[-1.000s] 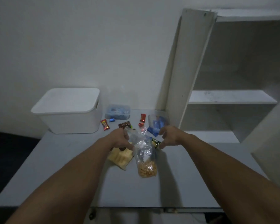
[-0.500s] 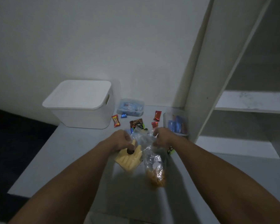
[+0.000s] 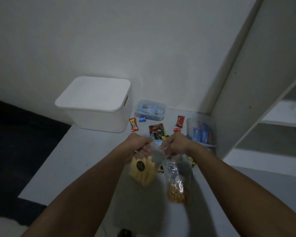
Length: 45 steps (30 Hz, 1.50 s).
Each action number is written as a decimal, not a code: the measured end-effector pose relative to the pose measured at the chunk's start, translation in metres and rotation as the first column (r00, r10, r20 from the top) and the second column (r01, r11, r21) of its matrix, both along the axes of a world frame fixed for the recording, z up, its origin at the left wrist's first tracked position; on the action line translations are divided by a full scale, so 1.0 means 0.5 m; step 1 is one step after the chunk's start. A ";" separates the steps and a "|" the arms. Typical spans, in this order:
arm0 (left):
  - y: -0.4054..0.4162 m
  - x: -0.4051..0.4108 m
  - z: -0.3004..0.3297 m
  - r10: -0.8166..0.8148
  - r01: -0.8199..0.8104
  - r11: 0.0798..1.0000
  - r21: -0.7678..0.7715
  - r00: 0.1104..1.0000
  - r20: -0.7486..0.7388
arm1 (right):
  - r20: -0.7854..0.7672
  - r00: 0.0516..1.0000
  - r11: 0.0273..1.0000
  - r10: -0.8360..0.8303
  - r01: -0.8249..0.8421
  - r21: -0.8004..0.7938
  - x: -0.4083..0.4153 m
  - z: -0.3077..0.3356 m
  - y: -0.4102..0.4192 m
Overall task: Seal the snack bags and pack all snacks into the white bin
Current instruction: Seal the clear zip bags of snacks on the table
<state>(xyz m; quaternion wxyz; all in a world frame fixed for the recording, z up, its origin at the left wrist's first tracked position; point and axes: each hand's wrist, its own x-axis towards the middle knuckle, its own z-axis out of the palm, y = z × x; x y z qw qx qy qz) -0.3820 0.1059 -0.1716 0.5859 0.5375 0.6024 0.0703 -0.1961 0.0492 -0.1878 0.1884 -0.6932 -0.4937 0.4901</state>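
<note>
My left hand (image 3: 140, 144) and my right hand (image 3: 176, 144) are close together, both pinching the clear top edge of a bag of yellow sticks (image 3: 142, 173) with a dark round sticker. That bag hangs tilted just above the grey table (image 3: 75, 159). A clear bag of orange-brown nuts (image 3: 178, 194) lies on the table under my right wrist, with its top open or crumpled. The white bin (image 3: 99, 115) stands at the back left with its lid on.
A clear lidded box of blue packets (image 3: 149, 110) and a clear tub of blue packets (image 3: 202, 132) sit at the back. Loose wrapped candies (image 3: 133, 124) and a brown packet (image 3: 156, 129) lie between them. A white shelf unit (image 3: 263, 82) stands on the right.
My hands have drawn closer together. They now stretch the top of the yellow-stick bag, and the nut bag lies apart to its right. The view has swung left and closer.
</note>
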 end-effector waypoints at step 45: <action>0.006 -0.148 0.046 -0.070 0.083 0.992 0.098 0.990 -0.126 | 0.377 0.923 0.938 -0.077 -0.062 0.341 -0.167 0.088 0.029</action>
